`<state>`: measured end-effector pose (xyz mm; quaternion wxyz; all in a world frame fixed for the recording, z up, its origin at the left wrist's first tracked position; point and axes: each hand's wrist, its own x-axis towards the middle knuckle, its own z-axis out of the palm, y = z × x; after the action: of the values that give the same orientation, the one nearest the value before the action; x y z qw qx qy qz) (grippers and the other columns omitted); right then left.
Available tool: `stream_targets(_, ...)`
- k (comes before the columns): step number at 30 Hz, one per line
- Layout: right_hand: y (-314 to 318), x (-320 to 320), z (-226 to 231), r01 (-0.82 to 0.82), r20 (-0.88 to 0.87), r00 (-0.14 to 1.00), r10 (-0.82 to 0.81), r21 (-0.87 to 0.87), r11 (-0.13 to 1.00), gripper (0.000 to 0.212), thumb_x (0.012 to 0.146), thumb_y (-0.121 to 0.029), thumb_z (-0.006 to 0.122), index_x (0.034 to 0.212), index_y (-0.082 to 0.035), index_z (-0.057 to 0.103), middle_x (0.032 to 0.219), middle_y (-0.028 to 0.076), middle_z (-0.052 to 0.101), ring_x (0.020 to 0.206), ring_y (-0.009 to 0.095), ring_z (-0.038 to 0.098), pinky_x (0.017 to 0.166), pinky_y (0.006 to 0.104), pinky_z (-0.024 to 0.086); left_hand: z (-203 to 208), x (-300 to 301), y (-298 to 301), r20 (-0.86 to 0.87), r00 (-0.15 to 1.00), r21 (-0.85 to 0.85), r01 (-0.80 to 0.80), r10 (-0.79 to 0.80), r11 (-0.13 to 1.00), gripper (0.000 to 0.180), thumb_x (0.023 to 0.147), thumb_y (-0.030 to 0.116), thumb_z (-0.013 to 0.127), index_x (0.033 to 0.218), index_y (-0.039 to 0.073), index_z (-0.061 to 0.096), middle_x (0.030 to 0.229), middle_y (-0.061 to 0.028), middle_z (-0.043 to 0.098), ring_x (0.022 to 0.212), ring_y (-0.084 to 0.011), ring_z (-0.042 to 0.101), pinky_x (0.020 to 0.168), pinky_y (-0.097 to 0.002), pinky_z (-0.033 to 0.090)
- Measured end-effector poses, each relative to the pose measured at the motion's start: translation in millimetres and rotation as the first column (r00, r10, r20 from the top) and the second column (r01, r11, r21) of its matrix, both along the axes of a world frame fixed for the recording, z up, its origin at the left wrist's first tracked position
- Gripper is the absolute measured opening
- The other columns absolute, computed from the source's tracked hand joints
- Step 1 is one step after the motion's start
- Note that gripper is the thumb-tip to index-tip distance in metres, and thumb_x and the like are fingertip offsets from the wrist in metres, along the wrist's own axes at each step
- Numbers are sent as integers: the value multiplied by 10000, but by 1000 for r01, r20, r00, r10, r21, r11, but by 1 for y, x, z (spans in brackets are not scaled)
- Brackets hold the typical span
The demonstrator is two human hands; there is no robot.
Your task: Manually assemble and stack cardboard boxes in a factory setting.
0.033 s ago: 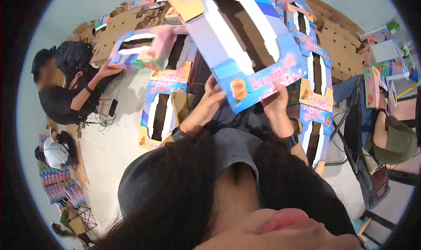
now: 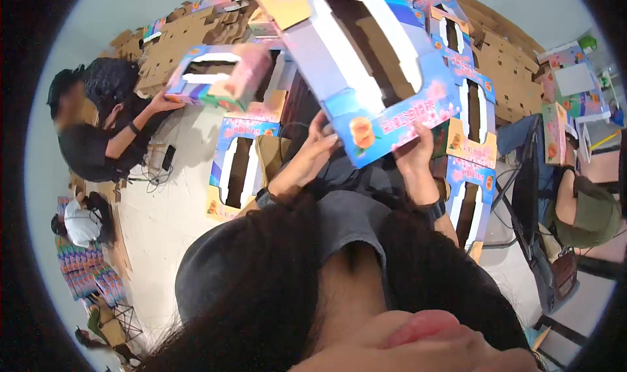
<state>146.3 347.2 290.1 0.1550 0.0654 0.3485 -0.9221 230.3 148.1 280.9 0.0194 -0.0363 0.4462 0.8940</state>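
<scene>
Between my two hands a printed cardboard carton [image 2: 408, 120] is held up, tilted, in front of my body. It is blue, pink and yellow with a peach picture and a long cut-out with white edges in its top. My left hand [image 2: 312, 155] grips its near left corner. Along the near edge, further right, my right hand [image 2: 416, 156] holds it with the thumb on the printed face. The fingers beneath the carton are partly hidden. Similar cartons stand close by: a left carton [image 2: 236, 169] beside my left forearm and a right carton [image 2: 471, 189] beyond my right wrist.
At the left a co-worker in black [image 2: 88, 140] holds up another carton [image 2: 228, 78]. Flat brown cardboard [image 2: 179, 48] lies behind. A dark folding chair [image 2: 526, 195] stands at the right, near a person in a green garment [image 2: 588, 209]. A cable [image 2: 153, 179] lies on the floor.
The carton in my hands has shifted slightly to the right. The co-worker's carton at the left has moved a little to the right and down.
</scene>
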Motion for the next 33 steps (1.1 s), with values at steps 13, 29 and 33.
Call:
stream_targets(13,116,-44,-24,514,-107,854,-510,326,793,603,763,-448,569,1195,-34,502,1063,96,564,958,216,539,837,370,441,1,-25,-35,-124,976,369,-123,180,921,730,859,639,309,1416,182,194,1419,-167,305,1304,-284,312,1031,-445,261)
stream_targets(29,81,-138,36,331,-254,941,-223,556,763,511,831,-447,533,1138,-39,534,1113,117,543,1004,210,525,841,371,440,32,-88,-109,-51,957,-338,-285,285,897,549,919,377,471,1350,46,399,1302,-61,471,1187,-166,432,1004,-294,302)
stream_targets(33,78,-192,81,280,-279,952,-127,624,729,492,848,-447,524,1124,-40,542,1126,123,538,1016,208,521,842,371,439,58,-141,-116,-63,935,-431,-340,348,836,526,921,425,443,1301,63,470,1226,-35,541,1114,-133,488,959,-280,330)
